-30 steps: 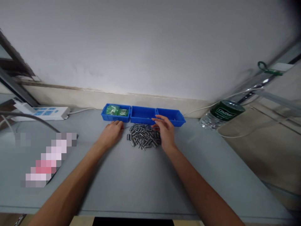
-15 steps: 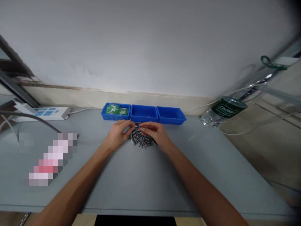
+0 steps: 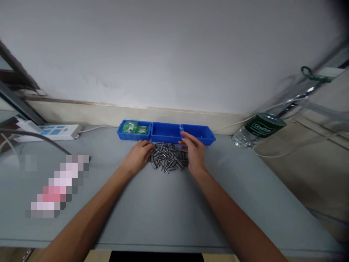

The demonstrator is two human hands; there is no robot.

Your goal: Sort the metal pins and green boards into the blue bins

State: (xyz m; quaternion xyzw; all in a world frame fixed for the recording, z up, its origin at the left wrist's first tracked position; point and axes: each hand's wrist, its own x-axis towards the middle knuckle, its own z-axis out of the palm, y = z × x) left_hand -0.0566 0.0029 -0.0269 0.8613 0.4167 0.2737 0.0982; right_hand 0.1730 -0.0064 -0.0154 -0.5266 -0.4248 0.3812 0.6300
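1. A heap of small metal pieces (image 3: 167, 158) is spread on the grey table (image 3: 163, 214), just in front of the middle blue bin (image 3: 166, 139).
2. The left hand (image 3: 138, 156) is rested at the heap's left edge, its fingers curled inward; whether a piece is pinched there cannot be told, since the fingertips are partly hidden.
3. The right hand (image 3: 195, 154) is held at the heap's right edge, with its fingers loosely parted and pointed toward the join between the middle bin and the right blue bin (image 3: 209, 141). Part of the right bin is covered from view by this hand.
4. The left blue bin (image 3: 133, 136) is filled with green-tinted packets (image 3: 131, 127). All three bins are lined up along the foot of the wall (image 3: 174, 54).
5. At the far right, a clear bottle with a green label (image 3: 263, 127) is tilted (a thin white cable is run behind it).
6. On the left, a white power strip (image 3: 61, 131) is set near the wall; a dark cable (image 3: 40, 134) is stretched across in front of it, and a pixelated object (image 3: 56, 187) is laid nearer, well apart from the heap.
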